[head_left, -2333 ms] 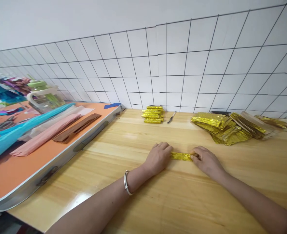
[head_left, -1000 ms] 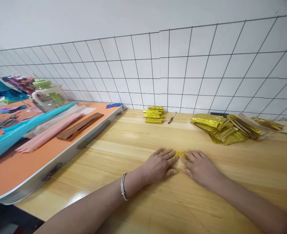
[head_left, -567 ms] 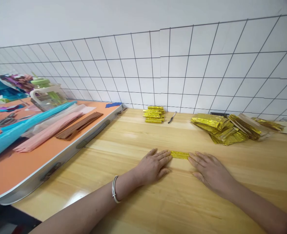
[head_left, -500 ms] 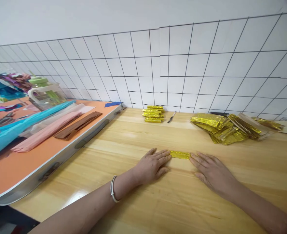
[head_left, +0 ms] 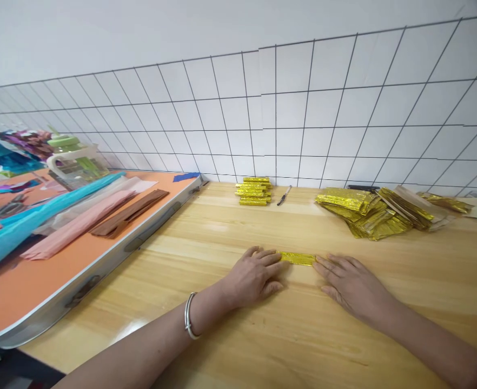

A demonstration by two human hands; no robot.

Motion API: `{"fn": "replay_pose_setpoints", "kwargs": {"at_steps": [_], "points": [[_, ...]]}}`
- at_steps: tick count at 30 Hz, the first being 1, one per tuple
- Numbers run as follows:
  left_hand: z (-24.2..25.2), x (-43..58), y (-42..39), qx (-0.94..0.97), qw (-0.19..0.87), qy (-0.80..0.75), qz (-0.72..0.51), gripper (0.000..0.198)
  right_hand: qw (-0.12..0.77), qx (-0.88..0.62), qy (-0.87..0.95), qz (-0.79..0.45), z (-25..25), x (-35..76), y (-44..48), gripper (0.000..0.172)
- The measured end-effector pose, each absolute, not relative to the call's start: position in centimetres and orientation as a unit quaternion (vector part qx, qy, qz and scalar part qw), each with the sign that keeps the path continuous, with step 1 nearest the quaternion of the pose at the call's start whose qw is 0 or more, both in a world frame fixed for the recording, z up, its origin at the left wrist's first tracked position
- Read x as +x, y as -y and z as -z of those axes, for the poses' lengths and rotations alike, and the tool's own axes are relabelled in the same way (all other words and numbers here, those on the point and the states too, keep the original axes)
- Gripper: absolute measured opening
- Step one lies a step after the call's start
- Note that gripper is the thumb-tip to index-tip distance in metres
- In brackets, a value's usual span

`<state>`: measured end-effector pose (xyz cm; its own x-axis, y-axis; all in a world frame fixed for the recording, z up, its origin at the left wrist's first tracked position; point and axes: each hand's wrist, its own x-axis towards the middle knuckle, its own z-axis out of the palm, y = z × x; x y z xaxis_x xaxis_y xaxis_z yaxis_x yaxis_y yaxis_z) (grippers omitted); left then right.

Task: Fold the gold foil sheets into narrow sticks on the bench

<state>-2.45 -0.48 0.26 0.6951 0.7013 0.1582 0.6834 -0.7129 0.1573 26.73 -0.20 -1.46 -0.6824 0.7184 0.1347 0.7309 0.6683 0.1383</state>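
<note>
A flat strip of shiny gold foil paper point(head_left: 298, 259) lies crosswise on the wooden table in front of me. On its left end rest the fingers of my left hand point(head_left: 258, 274), a little bent, with the thumb apart; a silver bangle point(head_left: 190, 316) circles that wrist. My right hand point(head_left: 352, 286) lies palm down at the strip's right end, fingers stretched out and the tips touching it. Both ends of the strip are partly hidden under the fingers.
Small gold foil rolls point(head_left: 253, 192) are stacked by the wall, beside a pen point(head_left: 284, 195). A heap of gold foil pieces point(head_left: 364, 213) lies at the back right. Leftward, an orange board point(head_left: 72, 270) carries crepe paper point(head_left: 80, 224), scissors point(head_left: 7, 209) and a green-lidded jug point(head_left: 76, 159).
My left fingers have curled slightly and the thumb has shifted a little. The right hand stays at its end of the foil strip. The view has turned slightly.
</note>
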Motion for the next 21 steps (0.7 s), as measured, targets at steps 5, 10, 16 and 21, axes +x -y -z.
{"fn": "replay_pose_setpoints", "kwargs": {"at_steps": [5,10,16,21], "points": [[-1.3,0.2,0.7,0.909,-0.021,-0.411,-0.066,0.042,0.002,-0.407,0.901,0.147,-0.1,23.5,0.8,0.046],[-0.9,1.2,0.6,0.906,-0.043,-0.418,-0.055,0.044,-0.042,-0.435,0.883,0.173,0.0,21.0,1.4,0.054],[-0.9,0.6,0.5,0.903,-0.023,-0.425,-0.064,0.038,-0.052,-0.447,0.882,0.138,-0.9,21.0,1.0,0.048],[-0.3,-1.4,0.5,0.909,0.02,-0.403,-0.101,0.035,-0.011,-0.436,0.891,0.123,-0.1,23.7,0.8,0.04]]}}
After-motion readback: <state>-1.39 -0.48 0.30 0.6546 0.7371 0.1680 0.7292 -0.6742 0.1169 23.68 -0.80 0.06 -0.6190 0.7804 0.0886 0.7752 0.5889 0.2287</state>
